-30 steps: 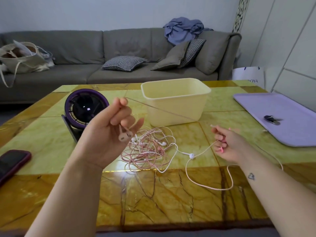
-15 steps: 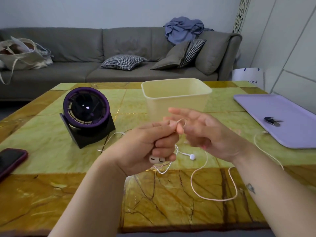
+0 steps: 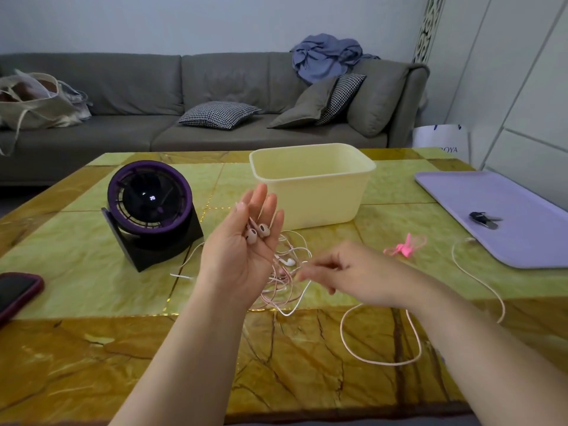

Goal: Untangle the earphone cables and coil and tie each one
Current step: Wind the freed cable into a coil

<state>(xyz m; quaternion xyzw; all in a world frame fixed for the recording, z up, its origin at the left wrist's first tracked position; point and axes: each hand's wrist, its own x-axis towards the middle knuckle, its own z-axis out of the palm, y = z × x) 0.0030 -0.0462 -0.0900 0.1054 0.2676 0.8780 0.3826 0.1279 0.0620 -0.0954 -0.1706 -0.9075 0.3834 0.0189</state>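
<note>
The green-and-amber table (image 3: 92,348) carries a lilac tray (image 3: 491,216) right of the cream tub (image 3: 310,198), a purple fan (image 3: 150,204) left of it and a phone (image 3: 15,290) farther left. Before the tub, pink and white earphone cables (image 3: 284,279) lie tangled. The left hand (image 3: 242,256), fingers straight and together, cradles two pink earbuds (image 3: 256,233). The right hand (image 3: 353,272) has curled fingers, too blurred to tell their grip.
</note>
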